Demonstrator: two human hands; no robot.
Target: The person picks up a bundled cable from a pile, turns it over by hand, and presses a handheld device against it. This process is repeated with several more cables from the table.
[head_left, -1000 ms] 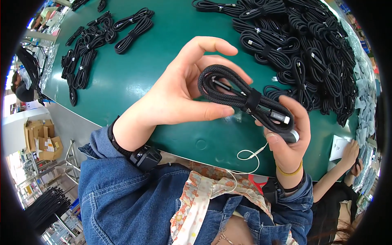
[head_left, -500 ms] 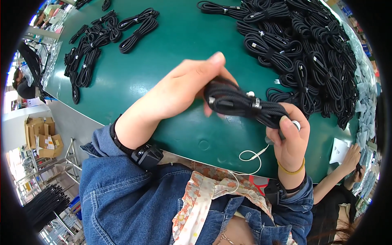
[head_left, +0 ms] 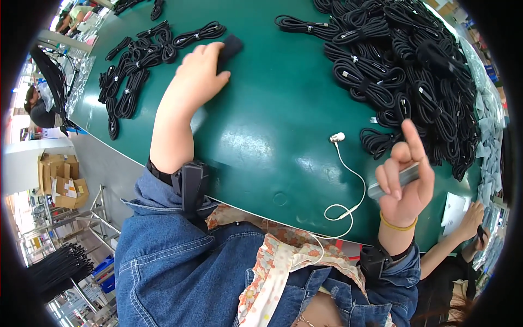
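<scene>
At the far left of the table my left hand [head_left: 199,76] is closed around a black bundled cable [head_left: 232,47], whose blurred end sticks out past the fingers. Most of that bundle is hidden by the hand. Over the right side my right hand [head_left: 406,185] is palm up, index finger stretched out, the other fingers curled on a flat grey bar [head_left: 409,175] whose kind I cannot make out. Beyond it lies a big heap of coiled black cables [head_left: 381,65], with one blurred bundle [head_left: 436,56] over its top.
Several coiled cables [head_left: 131,71] form a smaller group at the left. A white earphone [head_left: 338,138] with its wire lies on the green table [head_left: 261,109]. Another person's hand [head_left: 471,220] is at the right, near a white sheet [head_left: 454,212]. Cardboard boxes [head_left: 65,180] stand left, beyond the table edge.
The cable bundle both hands held has left them; a blurred bundle now shows over the right heap. My left hand has moved far left onto another bundle. My right hand has turned palm up.
</scene>
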